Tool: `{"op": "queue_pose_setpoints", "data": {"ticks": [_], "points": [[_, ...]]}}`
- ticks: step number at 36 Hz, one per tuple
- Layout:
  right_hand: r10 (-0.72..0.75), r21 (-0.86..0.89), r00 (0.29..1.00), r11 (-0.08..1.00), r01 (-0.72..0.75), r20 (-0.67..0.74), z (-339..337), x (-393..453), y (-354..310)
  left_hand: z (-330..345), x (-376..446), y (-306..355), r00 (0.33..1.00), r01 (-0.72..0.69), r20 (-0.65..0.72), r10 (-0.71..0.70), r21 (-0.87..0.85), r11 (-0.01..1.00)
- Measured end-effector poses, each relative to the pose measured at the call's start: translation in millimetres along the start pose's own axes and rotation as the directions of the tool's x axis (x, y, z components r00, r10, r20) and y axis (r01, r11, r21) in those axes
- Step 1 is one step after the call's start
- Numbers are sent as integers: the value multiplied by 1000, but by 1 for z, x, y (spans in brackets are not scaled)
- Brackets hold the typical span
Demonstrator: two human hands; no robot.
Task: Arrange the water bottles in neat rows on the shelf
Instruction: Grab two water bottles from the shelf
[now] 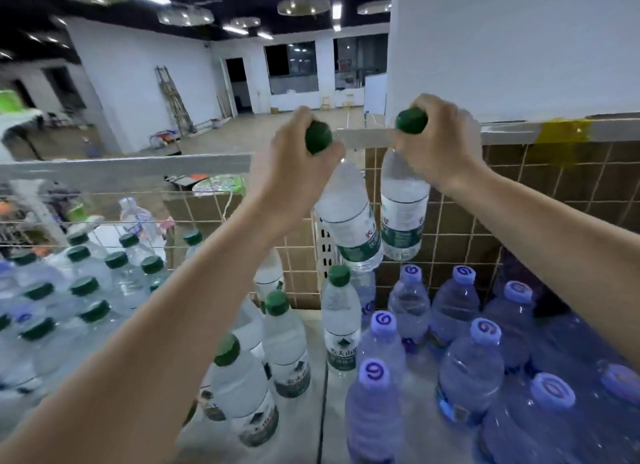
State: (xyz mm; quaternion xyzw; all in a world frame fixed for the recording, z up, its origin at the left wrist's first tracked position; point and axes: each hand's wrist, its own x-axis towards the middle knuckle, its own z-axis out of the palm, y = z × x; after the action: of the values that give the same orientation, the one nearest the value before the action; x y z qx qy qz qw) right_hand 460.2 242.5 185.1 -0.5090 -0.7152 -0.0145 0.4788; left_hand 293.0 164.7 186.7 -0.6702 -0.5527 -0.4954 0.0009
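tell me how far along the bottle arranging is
Partly done. The green-capped bottles at the left and the purple-capped bottles at the right already stand grouped in rough rows. In hand: the left hand and right hand each hold a green-capped bottle by its neck, lifted above the shelf. Left: placing those two and straightening the loose bottles in the middle.

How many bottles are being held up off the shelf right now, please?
2. One hangs tilted from the left hand, gripped at its green cap: left bottle. The other hangs from the right hand: right bottle. None seem hidden.
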Motion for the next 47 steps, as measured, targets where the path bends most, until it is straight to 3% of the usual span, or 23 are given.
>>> {"op": "queue_pose_setpoints", "data": {"ticks": [3,11,22,34,47], "points": [[-25,48,997,998,29,-72,-8,2,-26,-33,1,10,990,-17,-139,4,-97,995],[-112,209,987,969,135,-119,-2,1,-97,-123,-10,10,946,-35,-320,44,35,999],[-163,419,974,882,215,-156,53,-18,-224,-235,-43,-40,927,-28,-369,67,108,994],[-172,443,976,871,214,-132,143,-56,-354,-366,-61,-142,905,91,-422,51,308,947],[-227,358,969,901,246,-93,220,-51,-411,-396,-50,-253,927,176,-374,-40,337,925]]}}
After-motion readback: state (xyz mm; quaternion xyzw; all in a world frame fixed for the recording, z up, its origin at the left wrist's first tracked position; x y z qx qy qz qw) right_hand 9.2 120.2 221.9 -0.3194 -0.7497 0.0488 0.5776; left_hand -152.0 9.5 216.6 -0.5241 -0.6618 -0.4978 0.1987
